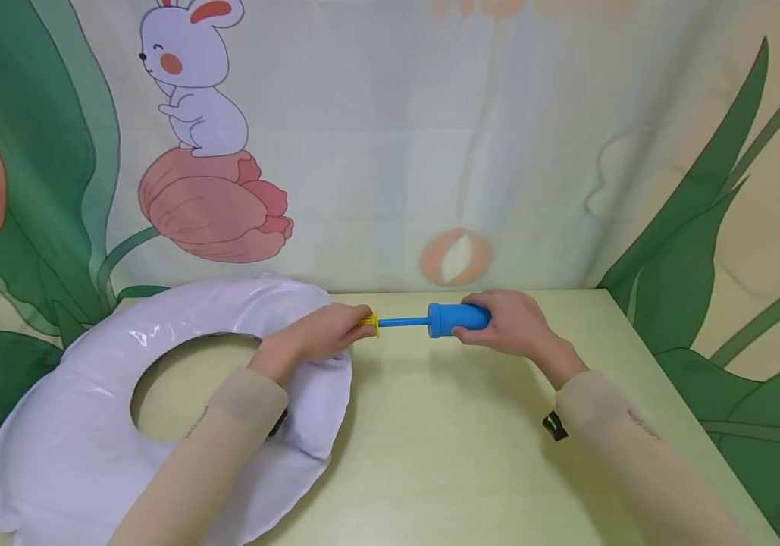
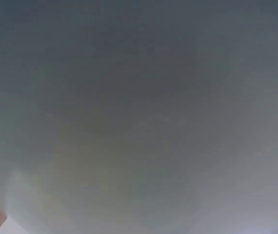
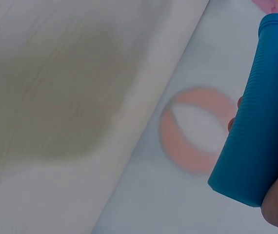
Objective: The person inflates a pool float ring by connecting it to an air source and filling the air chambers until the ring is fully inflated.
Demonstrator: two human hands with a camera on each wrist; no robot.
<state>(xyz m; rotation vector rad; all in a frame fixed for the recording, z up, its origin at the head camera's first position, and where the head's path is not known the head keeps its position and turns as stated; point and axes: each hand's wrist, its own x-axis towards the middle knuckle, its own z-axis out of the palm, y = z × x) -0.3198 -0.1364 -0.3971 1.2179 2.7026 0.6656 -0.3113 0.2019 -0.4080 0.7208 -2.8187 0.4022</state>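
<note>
A blue hand pump (image 1: 459, 320) is held level above the table, its thin blue rod drawn part way out. My right hand (image 1: 509, 322) grips the pump's ribbed barrel, which fills the right side of the right wrist view (image 3: 258, 112). At the rod's other end my left hand (image 1: 321, 331) holds the yellow handle (image 1: 374, 324), mostly hidden by the fingers. Below and beside the left hand lies a white inflatable swim ring (image 1: 55, 447), wrinkled in places. The left wrist view is dark and blurred, with only a bit of skin in its lower corner.
The pale yellow-green table (image 1: 424, 462) runs back to a printed curtain (image 1: 376, 152) with a rabbit, flowers and leaves. A black strap end (image 1: 555, 426) hangs by the right sleeve. The swim ring covers the table's left part.
</note>
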